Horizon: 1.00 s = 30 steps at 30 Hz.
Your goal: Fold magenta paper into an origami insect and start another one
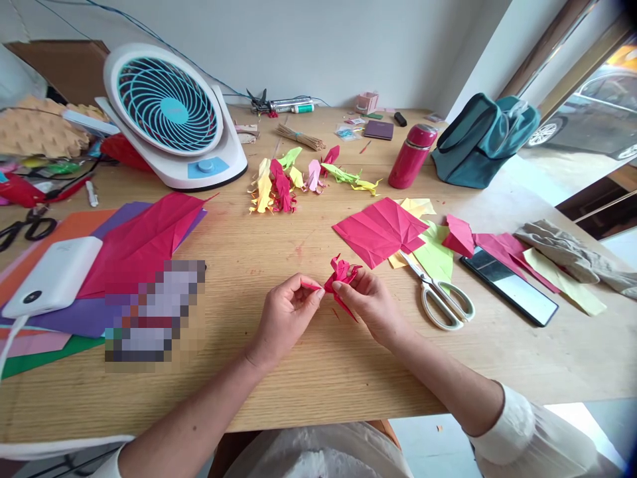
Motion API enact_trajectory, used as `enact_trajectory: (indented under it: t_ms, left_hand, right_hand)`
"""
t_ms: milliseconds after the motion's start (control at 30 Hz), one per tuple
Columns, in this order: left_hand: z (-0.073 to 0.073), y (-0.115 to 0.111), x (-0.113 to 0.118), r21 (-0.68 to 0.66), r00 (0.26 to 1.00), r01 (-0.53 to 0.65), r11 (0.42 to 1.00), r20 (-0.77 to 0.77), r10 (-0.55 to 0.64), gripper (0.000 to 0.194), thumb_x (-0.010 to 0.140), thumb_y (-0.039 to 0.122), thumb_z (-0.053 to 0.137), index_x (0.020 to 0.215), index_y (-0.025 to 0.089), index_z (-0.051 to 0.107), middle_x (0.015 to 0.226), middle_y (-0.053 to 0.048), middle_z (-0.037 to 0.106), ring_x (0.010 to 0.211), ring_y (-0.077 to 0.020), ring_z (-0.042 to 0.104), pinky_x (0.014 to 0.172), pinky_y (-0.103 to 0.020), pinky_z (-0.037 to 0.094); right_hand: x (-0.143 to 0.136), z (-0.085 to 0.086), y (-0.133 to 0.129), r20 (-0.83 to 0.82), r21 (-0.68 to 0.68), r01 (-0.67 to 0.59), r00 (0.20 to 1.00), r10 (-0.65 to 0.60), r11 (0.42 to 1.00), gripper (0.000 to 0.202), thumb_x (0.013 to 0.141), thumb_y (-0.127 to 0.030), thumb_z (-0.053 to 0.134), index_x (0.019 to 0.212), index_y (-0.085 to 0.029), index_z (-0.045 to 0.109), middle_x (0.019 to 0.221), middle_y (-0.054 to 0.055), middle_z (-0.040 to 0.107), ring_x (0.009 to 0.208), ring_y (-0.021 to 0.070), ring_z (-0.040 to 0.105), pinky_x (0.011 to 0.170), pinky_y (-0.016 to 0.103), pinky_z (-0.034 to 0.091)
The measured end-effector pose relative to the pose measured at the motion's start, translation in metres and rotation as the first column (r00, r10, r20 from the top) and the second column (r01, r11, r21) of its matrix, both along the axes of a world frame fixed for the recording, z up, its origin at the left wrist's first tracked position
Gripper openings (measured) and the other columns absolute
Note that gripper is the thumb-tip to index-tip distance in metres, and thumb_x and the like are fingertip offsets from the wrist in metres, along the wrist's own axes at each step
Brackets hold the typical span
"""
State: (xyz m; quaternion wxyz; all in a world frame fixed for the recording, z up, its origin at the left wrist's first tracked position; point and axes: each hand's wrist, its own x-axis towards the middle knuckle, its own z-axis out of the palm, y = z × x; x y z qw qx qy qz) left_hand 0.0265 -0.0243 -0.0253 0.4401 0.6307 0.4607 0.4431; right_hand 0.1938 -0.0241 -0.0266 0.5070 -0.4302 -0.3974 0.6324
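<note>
A small folded red paper figure (340, 272) with several thin limbs is held just above the wooden table, between my two hands. My left hand (291, 312) pinches one of its narrow parts at the left. The fingers of my right hand (371, 302) are closed on its body from the right. Behind my hands stands a group of finished folded paper figures (283, 186) in red, yellow, green and pink. A creased red sheet (381, 232) lies beyond my right hand, and white-handled scissors (448, 302) rest to its right.
Coloured paper sheets (144, 245), a white power bank (54, 275) and a fan (172, 113) occupy the left. A phone (512, 285), paper scraps, a cloth (577, 252), a red flask (412, 157) and a teal bag (478, 143) are on the right.
</note>
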Motion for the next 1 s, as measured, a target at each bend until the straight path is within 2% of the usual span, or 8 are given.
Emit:
enact_trajectory:
  t_ms: [133, 333, 567, 733, 867, 1000]
  left_hand:
    - [0.0, 0.001, 0.002, -0.139, 0.993, 0.007, 0.99, 0.115, 0.009, 0.013, 0.084, 0.027, 0.063, 0.076, 0.017, 0.059, 0.064, 0.004, 0.056, 0.059, -0.009, 0.051, 0.058, -0.021, 0.041]
    - [-0.002, 0.001, 0.003, -0.225, 0.979, 0.008, 0.974, 0.2, 0.038, 0.014, 0.082, 0.027, 0.065, 0.079, 0.017, 0.056, 0.063, 0.005, 0.053, 0.058, -0.0082, 0.047, 0.058, -0.021, 0.04]
    - [-0.007, 0.001, 0.008, -0.146, 0.968, 0.029, 0.989, 0.251, 0.009, 0.015, 0.084, 0.023, 0.064, 0.091, 0.02, 0.051, 0.082, 0.002, 0.06, 0.075, -0.0112, 0.057, 0.072, -0.023, 0.046]
    - [-0.015, -0.002, 0.01, -0.099, 0.982, -0.032, 0.995, 0.184, 0.05, 0.021, 0.087, 0.023, 0.061, 0.102, 0.021, 0.047, 0.079, 0.003, 0.058, 0.071, -0.0124, 0.057, 0.072, -0.026, 0.047]
    - [-0.013, -0.001, 0.009, -0.133, 0.98, -0.041, 0.99, 0.19, 0.066, 0.028, 0.084, 0.025, 0.066, 0.106, 0.021, 0.048, 0.074, 0.004, 0.058, 0.066, -0.0118, 0.056, 0.064, -0.023, 0.044]
    - [-0.008, 0.002, 0.008, -0.214, 0.975, 0.026, 0.976, 0.222, 0.023, 0.026, 0.082, 0.026, 0.069, 0.103, 0.018, 0.056, 0.075, 0.002, 0.063, 0.069, -0.012, 0.06, 0.067, -0.023, 0.046]
  right_hand:
    - [0.0, -0.002, 0.0, 0.012, 0.025, -0.013, 1.0, 0.013, 1.0, 0.031, 0.067, -0.038, 0.087, 0.08, -0.019, 0.067, 0.076, 0.0, 0.069, 0.067, 0.0124, 0.058, 0.066, 0.026, 0.045]
    - [-0.001, -0.003, 0.001, 0.033, 0.041, -0.028, 0.999, 0.027, 0.999, 0.033, 0.068, -0.042, 0.086, 0.08, -0.02, 0.065, 0.074, -0.001, 0.066, 0.064, 0.0118, 0.055, 0.062, 0.026, 0.044]
    - [-0.002, -0.004, 0.002, 0.049, 0.016, -0.017, 0.999, 0.016, 1.0, 0.038, 0.065, -0.046, 0.087, 0.081, -0.02, 0.064, 0.075, 0.0, 0.067, 0.066, 0.013, 0.056, 0.065, 0.028, 0.045]
    - [-0.006, -0.008, 0.003, 0.042, 0.034, -0.076, 0.996, 0.074, 0.997, 0.041, 0.062, -0.043, 0.09, 0.082, -0.022, 0.061, 0.077, -0.001, 0.065, 0.071, 0.0146, 0.058, 0.071, 0.03, 0.048]
    - [-0.007, -0.008, 0.003, 0.022, 0.069, -0.034, 0.999, 0.032, 0.997, 0.045, 0.06, -0.035, 0.091, 0.085, -0.023, 0.055, 0.076, -0.003, 0.062, 0.067, 0.0127, 0.055, 0.064, 0.027, 0.046]
    - [-0.004, -0.005, 0.0, 0.096, 0.108, -0.016, 0.995, 0.005, 0.994, 0.04, 0.07, -0.034, 0.085, 0.091, -0.025, 0.052, 0.075, -0.003, 0.058, 0.062, 0.0121, 0.05, 0.054, 0.025, 0.041]
